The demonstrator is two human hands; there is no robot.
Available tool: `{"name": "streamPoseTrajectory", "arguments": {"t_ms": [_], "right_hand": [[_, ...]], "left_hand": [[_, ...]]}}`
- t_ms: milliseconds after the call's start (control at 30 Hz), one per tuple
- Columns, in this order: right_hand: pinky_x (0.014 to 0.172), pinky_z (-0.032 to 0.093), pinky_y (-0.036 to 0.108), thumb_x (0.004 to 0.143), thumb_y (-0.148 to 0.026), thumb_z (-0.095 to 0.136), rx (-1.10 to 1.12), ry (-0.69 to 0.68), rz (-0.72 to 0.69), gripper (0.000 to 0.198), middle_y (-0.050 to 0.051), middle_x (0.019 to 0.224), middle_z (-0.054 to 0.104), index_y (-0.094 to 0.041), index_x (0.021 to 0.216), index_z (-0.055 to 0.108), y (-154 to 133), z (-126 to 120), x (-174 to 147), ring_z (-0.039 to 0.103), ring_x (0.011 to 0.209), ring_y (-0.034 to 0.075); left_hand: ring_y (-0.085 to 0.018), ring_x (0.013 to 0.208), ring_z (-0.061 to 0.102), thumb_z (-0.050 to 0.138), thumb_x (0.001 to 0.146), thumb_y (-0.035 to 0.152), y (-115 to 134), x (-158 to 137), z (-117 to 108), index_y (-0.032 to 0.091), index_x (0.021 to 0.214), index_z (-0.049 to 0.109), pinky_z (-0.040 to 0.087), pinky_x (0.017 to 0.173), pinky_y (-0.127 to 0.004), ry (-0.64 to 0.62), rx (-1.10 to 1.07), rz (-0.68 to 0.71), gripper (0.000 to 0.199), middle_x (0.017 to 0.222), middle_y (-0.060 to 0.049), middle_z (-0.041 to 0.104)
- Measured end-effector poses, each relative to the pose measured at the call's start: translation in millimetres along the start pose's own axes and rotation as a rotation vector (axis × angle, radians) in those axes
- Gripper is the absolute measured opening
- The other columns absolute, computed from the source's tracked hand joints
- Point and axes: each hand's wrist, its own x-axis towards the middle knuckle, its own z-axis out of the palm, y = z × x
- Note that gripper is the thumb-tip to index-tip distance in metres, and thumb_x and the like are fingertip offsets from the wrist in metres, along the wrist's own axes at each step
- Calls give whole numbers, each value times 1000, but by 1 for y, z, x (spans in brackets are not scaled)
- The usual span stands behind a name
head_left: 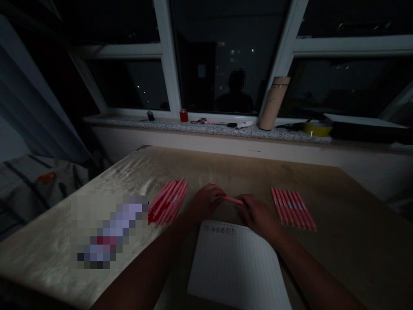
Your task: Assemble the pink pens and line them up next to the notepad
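Between my two hands, just beyond the notebook, a slim pink pen (pixel 231 199) lies nearly level. My left hand (pixel 206 200) pinches its left end, and the fingers of my right hand (pixel 256 213) close on its right end. Below them is a lined notebook (pixel 235 262) with some handwriting along its top edge. Left of my left hand is a loose pile of similar pink pens (pixel 172 202) on something red. To the right of my right hand, several more pink pens (pixel 292 206) lie side by side in a neat row.
A blurred-out purple object (pixel 124 221) lies on the cloth-covered table (pixel 222 165) at the left. Along the windowsill (pixel 167 125) stand a red jar (pixel 183 115), a tall tan cylinder (pixel 274 103) and a yellow tape roll (pixel 318 128). A curtain (pixel 35 94) hangs at the left.
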Motion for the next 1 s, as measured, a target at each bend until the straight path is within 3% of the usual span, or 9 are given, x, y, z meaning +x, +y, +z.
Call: {"name": "streamPoseTrajectory", "arguments": {"t_ms": [167,500,667,800,1000], "right_hand": [[65,42,27,88,-28,41,-20,19,58,19,6,84,62,-18,94,56,-1,0,0,57,76,17],[78,42,31,91,-30,35,-80,-4,-18,30,8,94,64,-18,103,60,-1,-1,1,57,87,20],[73,43,29,86,-29,45,-75,-6,35,26,9,97,63,-18,107,54,0,0,-1,59,85,19],[65,41,27,86,-28,44,-103,-17,68,18,6,87,63,-19,97,55,0,0,-1,59,76,18],[73,43,28,91,-31,36,-83,-8,21,28,8,92,64,-18,100,59,-2,-1,0,59,84,18]], "left_hand": [[-17,90,56,46,87,35,1,0,1,17,89,64,42,82,-31,-18,20,-9,26,89,-7,64],[-16,87,56,47,87,35,-3,-1,2,16,88,63,42,80,-30,-2,19,27,25,87,-6,63],[-17,86,56,47,87,36,-2,0,2,17,87,64,42,80,-30,-15,24,14,26,87,-6,64],[-17,87,56,45,88,36,2,1,0,17,87,64,42,80,-31,-39,47,24,27,87,-6,64],[-17,86,56,46,87,36,-1,1,1,17,86,64,43,80,-30,-32,51,11,26,87,-6,64]]}}
